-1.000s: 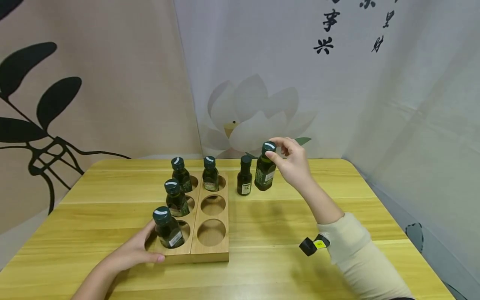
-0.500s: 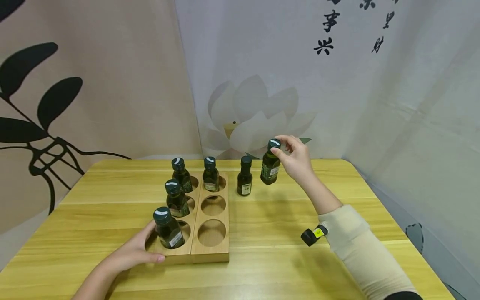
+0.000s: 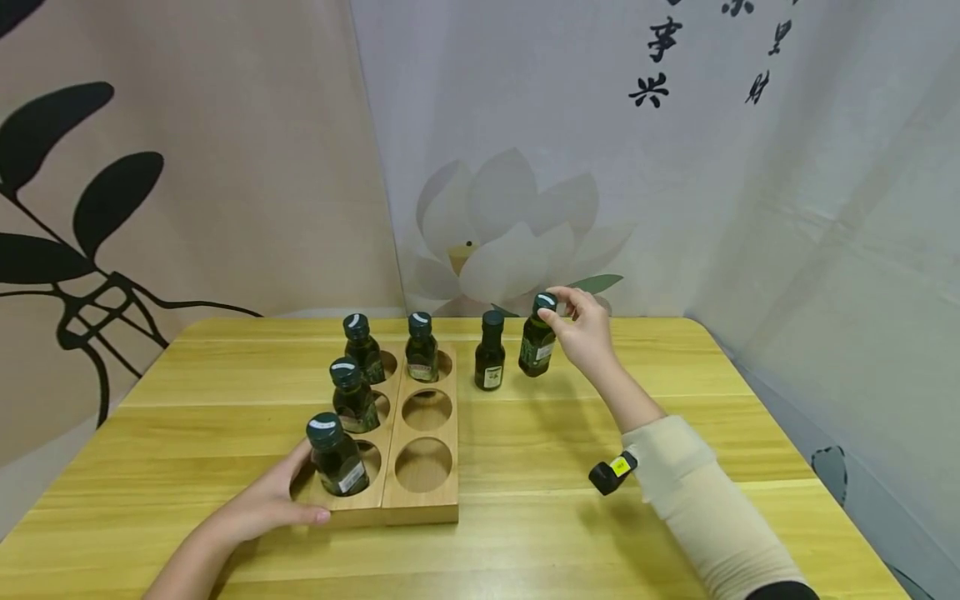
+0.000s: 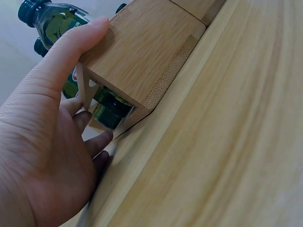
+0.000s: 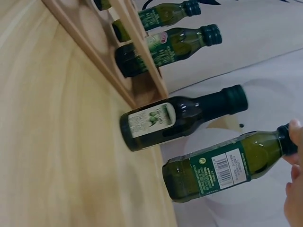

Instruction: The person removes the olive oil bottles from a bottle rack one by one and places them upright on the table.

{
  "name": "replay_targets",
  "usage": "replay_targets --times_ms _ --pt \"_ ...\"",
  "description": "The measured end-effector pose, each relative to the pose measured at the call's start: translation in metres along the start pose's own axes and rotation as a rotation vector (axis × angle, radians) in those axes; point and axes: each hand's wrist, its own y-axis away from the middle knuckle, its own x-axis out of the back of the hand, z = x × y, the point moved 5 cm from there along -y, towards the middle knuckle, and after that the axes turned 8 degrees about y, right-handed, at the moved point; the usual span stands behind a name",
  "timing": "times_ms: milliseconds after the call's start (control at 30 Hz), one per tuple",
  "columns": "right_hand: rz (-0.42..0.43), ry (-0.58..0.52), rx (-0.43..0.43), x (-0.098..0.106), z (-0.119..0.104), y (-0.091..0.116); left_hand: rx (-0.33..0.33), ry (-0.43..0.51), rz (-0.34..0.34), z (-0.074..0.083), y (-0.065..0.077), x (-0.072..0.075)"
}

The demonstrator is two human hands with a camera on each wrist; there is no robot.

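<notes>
My right hand point(image 3: 587, 333) pinches a green glass bottle point(image 5: 213, 165) by its dark cap, with thumb and fingertips. This bottle point(image 3: 536, 346) is upright, just right of a slimmer dark bottle point(image 3: 490, 358) that stands on the table. At the near left corner of a wooden bottle rack point(image 3: 422, 510), my left hand point(image 3: 266, 500) grips the wood. In the left wrist view, the thumb of the left hand point(image 4: 52, 113) lies on the rack's end face, and the other fingers reach round its open side. Beside that hand, a capped bottle point(image 3: 337, 458) leans in the front left hole.
Two more bottles, a middle one point(image 3: 352, 400) and a back one point(image 3: 363, 350), sit in the rack's left row. Another bottle point(image 3: 422, 350) occupies the back right hole. The wooden table point(image 3: 525, 533) ends at a printed cloth backdrop point(image 3: 510, 125).
My right hand has carried the bottle slightly to the right, away from the slim bottle, rising and then coming lower again. The left hand and rack have stayed in place.
</notes>
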Motion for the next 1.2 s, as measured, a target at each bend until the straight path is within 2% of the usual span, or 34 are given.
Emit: replay_targets --times_ms 367,667,967,1200 --pt "-0.010 0.021 -0.043 -0.018 0.022 0.011 0.041 -0.006 0.004 0.000 0.000 -0.001" --pt "0.021 0.001 -0.055 -0.023 0.028 0.015 0.020 -0.024 0.004 0.002 0.001 0.000" --pt "0.033 0.009 -0.024 -0.020 0.023 0.016 0.036 -0.005 0.003 0.001 -0.001 -0.001" --pt "0.107 -0.042 0.086 -0.018 -0.004 0.012 0.042 -0.004 0.004 0.001 -0.002 -0.001"
